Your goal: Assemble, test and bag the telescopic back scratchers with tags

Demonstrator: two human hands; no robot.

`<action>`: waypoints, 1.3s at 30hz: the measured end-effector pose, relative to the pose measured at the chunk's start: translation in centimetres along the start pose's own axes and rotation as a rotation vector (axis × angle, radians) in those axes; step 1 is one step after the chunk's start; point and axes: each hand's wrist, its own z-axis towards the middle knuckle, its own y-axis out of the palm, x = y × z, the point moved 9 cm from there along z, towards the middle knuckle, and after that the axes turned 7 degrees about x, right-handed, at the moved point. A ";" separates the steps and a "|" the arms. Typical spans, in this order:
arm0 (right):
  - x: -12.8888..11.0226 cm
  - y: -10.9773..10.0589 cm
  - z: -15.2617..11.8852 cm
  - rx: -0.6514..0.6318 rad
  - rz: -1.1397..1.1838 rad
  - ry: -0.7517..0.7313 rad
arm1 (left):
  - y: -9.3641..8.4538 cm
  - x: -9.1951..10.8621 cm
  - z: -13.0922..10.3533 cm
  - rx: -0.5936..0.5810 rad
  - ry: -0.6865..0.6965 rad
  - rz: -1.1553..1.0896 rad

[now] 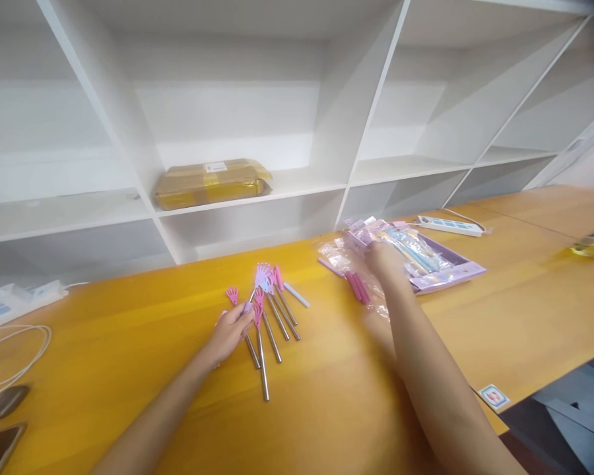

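Observation:
My left hand (232,332) is closed round a back scratcher (248,307) with a lilac grip, its metal stem pointing up to a hand-shaped head. Around it on the table lie several back scratchers (263,369) with pink or pale blue claw heads and bare steel rods. A loose pink claw head (232,294) rests just beyond my fingers. Over at the right, my right hand (383,259) is at the left side of a lilac box (450,276) holding clear-wrapped items; its fingers are smeared by motion. Beside it lie several pink grip tubes (358,287) on clear plastic wrap.
White shelves (257,198) with a taped brown parcel (212,185) rise behind the table. Power strips stand at the right (450,225) and the left (20,303), with a white cable (44,340). A dark oval object (4,402) and a phone-like device (0,448) lie front left.

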 end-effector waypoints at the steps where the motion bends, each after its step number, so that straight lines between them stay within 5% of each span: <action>1: -0.3 -1.3 0.0 0.033 0.011 -0.007 | 0.1 0.0 0.0 -0.001 -0.009 -0.019; 4: -2.3 -5.8 -1.0 0.188 0.147 -0.054 | 0.2 0.4 -0.1 0.024 -0.039 -0.094; 7: -6.4 -9.8 -4.0 0.287 0.648 -0.157 | 0.0 1.2 -0.2 0.079 -0.037 -0.182; 10: -12.1 -10.0 -7.9 0.008 1.176 -0.221 | 0.1 1.7 -0.3 0.063 -0.030 -0.225; 15: -20.1 -9.0 -15.2 -0.282 1.414 -0.407 | 1.0 1.7 -0.9 -0.015 -0.047 -0.250; 18: -22.8 -8.1 -18.6 -0.390 1.500 -0.514 | 2.4 2.3 -1.8 -0.116 -0.021 -0.297; 24: -24.8 -6.5 -21.9 -0.587 1.496 -0.606 | 2.8 3.4 -2.9 -0.083 0.018 -0.105; 29: -23.0 -6.3 -19.0 -0.236 1.419 -0.538 | 1.4 3.0 -2.5 0.073 -0.024 -0.257; 31: -22.8 -5.0 -18.1 -0.227 1.408 -0.437 | 0.9 3.1 -2.3 0.106 -0.004 -0.285; 36: -26.1 -1.9 -21.2 -0.771 1.504 -0.406 | 1.2 3.3 -2.5 0.073 0.053 -0.139; 39: -26.9 -1.6 -22.9 -0.926 1.570 -0.359 | 1.7 3.8 -2.8 0.058 0.117 -0.051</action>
